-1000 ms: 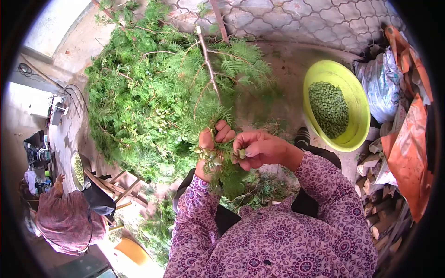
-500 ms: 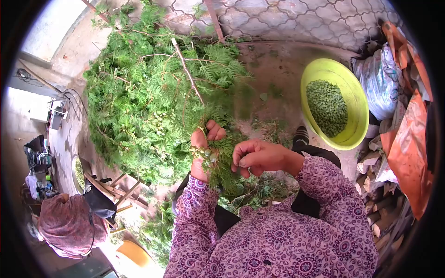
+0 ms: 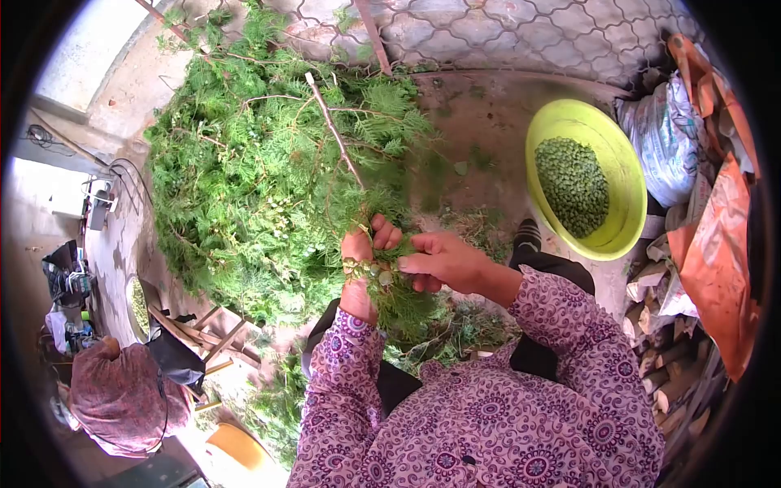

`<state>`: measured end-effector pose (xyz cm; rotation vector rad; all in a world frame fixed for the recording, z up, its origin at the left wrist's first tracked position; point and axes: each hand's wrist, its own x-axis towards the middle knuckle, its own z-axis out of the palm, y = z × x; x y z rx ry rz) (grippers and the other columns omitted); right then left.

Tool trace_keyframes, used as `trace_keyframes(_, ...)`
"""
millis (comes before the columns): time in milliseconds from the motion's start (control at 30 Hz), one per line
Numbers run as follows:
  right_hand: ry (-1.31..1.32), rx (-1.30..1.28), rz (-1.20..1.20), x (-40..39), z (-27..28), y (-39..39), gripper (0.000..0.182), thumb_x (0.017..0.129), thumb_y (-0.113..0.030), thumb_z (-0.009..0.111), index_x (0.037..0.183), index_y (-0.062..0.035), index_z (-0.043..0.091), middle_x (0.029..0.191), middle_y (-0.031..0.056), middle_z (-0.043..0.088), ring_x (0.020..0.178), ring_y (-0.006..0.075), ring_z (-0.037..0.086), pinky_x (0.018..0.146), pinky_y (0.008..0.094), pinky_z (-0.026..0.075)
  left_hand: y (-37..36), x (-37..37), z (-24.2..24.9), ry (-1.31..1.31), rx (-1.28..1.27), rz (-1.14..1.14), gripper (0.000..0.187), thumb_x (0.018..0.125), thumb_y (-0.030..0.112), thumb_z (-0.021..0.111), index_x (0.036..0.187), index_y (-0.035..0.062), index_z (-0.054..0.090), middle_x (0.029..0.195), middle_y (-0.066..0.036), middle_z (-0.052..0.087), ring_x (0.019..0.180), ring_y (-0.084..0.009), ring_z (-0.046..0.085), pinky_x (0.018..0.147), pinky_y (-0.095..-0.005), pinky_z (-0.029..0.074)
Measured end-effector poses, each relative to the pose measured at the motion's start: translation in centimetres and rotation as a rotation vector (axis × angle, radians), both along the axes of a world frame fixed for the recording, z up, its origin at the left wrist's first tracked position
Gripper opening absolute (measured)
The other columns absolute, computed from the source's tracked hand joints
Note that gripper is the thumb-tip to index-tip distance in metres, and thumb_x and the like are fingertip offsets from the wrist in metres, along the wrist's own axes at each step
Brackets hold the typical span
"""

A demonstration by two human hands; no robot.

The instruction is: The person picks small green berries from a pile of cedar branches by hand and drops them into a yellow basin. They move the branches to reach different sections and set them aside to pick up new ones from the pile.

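My left hand point(image 3: 362, 248) is closed round a leafy evergreen branch point(image 3: 399, 305), which has flat, scaly green foliage and a few pale green cones point(image 3: 384, 276) near the wrist. From the right, my right hand point(image 3: 451, 262) reaches in with thumb and fingers pinched on a sprig of that branch, close to my left fingers. What lies between the right fingertips is partly hidden. Beyond both hands spreads a large heap of cut evergreen branches point(image 3: 236, 187), with a bare-ended stem point(image 3: 333, 126) pointing away from me.
A yellow-green basin point(image 3: 630, 183) on the right holds many small green cones point(image 3: 571, 187). Beside it are a white sack point(image 3: 667, 142), orange sheeting point(image 3: 716, 260) and stacked firewood point(image 3: 675, 382). Another person point(image 3: 122, 394) sits at lower left near a wooden chair point(image 3: 220, 342). Wire mesh point(image 3: 504, 41) stands behind.
My right hand has moved left and its fingers have closed on the sprig beside my left hand. My left hand, still gripping the branch, has shifted slightly right.
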<state>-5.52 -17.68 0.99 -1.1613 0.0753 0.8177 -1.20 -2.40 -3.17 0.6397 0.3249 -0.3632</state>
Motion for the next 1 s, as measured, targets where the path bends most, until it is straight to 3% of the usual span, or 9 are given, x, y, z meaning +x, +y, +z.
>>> trace_keyframes(200, 0.022, -0.124, 0.02, 0.3, -0.2, 0.4, 0.027, 0.077, -0.023, 0.064, 0.094, -0.003, 0.057, 0.071, -0.0003, 0.056, 0.05, 0.0069, 0.05, 0.047, 0.018, 0.039, 0.1, -0.3, -0.6, 0.034, 0.045, -0.068, 0.02, 0.086, 0.024, 0.045, 0.075, 0.0086, 0.04, 0.06, 0.0, 0.036, 0.044, -0.0094, 0.029, 0.044, -0.0247, 0.028)
trace_keyframes(500, 0.105, 0.068, -0.089, -0.1, -0.9, 0.6, 0.019, 0.074, -0.02, 0.066, 0.081, -0.0046, 0.057, 0.067, -0.0017, 0.054, 0.048, 0.0052, 0.047, 0.044, 0.0167, 0.037, 0.0, 0.0, -1.1, 0.042, 0.01, -0.046, 0.023, 0.087, 0.025, 0.044, 0.073, 0.0083, 0.039, 0.06, 0.0, 0.036, 0.045, -0.0095, 0.029, 0.045, -0.025, 0.028)
trace_keyframes(667, 0.004, 0.016, 0.037, 0.0, -0.9, 0.1, 0.024, 0.075, -0.027, 0.067, 0.071, -0.0065, 0.055, 0.057, -0.0005, 0.05, 0.046, 0.0068, 0.045, 0.041, 0.0196, 0.033, 0.0, -0.1, -1.1, 0.034, -0.018, -0.066, 0.022, 0.088, 0.025, 0.044, 0.073, 0.0083, 0.04, 0.061, 0.0, 0.037, 0.045, -0.0094, 0.029, 0.045, -0.0249, 0.028)
trace_keyframes(1000, 0.121, 0.159, -0.058, -0.4, -1.2, 0.6, 0.025, 0.075, -0.025, 0.069, 0.08, -0.0052, 0.055, 0.061, -0.0002, 0.052, 0.047, 0.0074, 0.047, 0.041, 0.0199, 0.032, 0.3, 0.0, -1.4, 0.026, -0.018, -0.062, 0.017, 0.087, 0.022, 0.043, 0.077, 0.0082, 0.041, 0.064, 0.0, 0.038, 0.046, -0.009, 0.03, 0.046, -0.0243, 0.029)
